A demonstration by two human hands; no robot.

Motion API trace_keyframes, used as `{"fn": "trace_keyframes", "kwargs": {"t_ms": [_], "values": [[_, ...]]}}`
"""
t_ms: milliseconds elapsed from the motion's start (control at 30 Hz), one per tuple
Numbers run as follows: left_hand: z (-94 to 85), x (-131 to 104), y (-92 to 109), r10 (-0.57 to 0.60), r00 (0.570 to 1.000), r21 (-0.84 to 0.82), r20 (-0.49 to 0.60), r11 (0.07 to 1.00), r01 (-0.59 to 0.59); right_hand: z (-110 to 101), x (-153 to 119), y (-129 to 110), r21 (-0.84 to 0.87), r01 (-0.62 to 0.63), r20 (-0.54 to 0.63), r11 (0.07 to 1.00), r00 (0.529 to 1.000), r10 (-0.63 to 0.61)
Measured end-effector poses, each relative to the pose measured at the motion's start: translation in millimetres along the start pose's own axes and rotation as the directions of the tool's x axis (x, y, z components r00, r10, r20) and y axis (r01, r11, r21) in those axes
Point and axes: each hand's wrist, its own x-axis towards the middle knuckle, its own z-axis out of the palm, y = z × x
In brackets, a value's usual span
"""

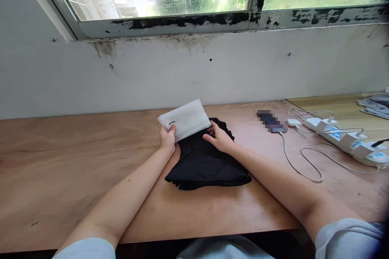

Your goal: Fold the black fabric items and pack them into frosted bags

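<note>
My left hand is closed on the lower left edge of a flat white plastic bag, its thumb beside a small barcode sticker. The bag is tilted above the far part of a folded black garment, which lies on the table. My right hand is over the garment's right side, thumb apart from the curled fingers. Its fingertips are close to the bag's lower right corner; whether they touch it is hard to tell. Gathered edging shows along the garment's far right side.
A pixelated phone lies on the wooden table to the right, with a white cable attached. Beyond it is a white power strip with several plugs. Grey folded items sit at the far right. A wall with a window backs the table.
</note>
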Motion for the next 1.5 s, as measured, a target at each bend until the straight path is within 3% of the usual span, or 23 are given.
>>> {"fn": "trace_keyframes", "kwargs": {"t_ms": [67, 167, 333, 567, 833, 1033, 1167, 1300, 1400, 1500], "values": [[-3.9, 8, -4, -0.013, 0.999, 0.038, -0.032, 0.999, 0.014, 0, -1, -1, -0.156, 0.102, 0.039, 0.982, 0.994, -0.097], [-8.3, 18, -12, -0.059, 0.997, 0.082, -0.048, 0.995, 0.063, -6, -1, -2, -0.341, 0.148, 0.113, 0.928, 0.987, -0.116], [-11.4, 25, -20, -0.093, 0.995, 0.107, -0.043, 0.99, 0.098, -30, 10, 8, -0.447, 0.114, 0.27, 0.887, 0.963, 0.013], [-10.2, 25, -20, -0.122, 0.992, 0.166, 0.032, 0.979, 0.115, -79, 24, 47, -0.538, -0.018, 0.331, 0.843, 0.915, 0.231], [-9.5, 21, -19, -0.17, 0.964, 0.266, 0.205, 0.957, 0.112, -125, 20, 69, -0.635, -0.133, 0.365, 0.761, 0.817, 0.447], [-9.6, 18, -16, -0.196, 0.931, 0.327, 0.308, 0.941, 0.09, -137, 17, 83, -0.651, -0.134, 0.35, 0.747, 0.821, 0.452], [-7.2, 14, -12, -0.167, 0.936, 0.346, 0.311, 0.937, 0.052, -143, 16, 68, -0.681, -0.12, 0.332, 0.722, 0.829, 0.451], [-4.2, 14, -13, -0.21, 0.931, 0.337, 0.299, 0.936, 0.102, -143, 10, 31, -0.631, -0.006, 0.305, 0.776, 0.917, 0.255], [-1.6, 16, -11, -0.242, 0.93, 0.355, 0.278, 0.925, 0.135, -130, 2, 2, -0.631, 0.042, 0.263, 0.775, 0.951, 0.162], [0.7, 20, -4, -0.268, 0.945, 0.371, 0.188, 0.91, 0.184, -109, -2, -17, -0.686, -0.046, 0.128, 0.726, 0.975, 0.183]]}}
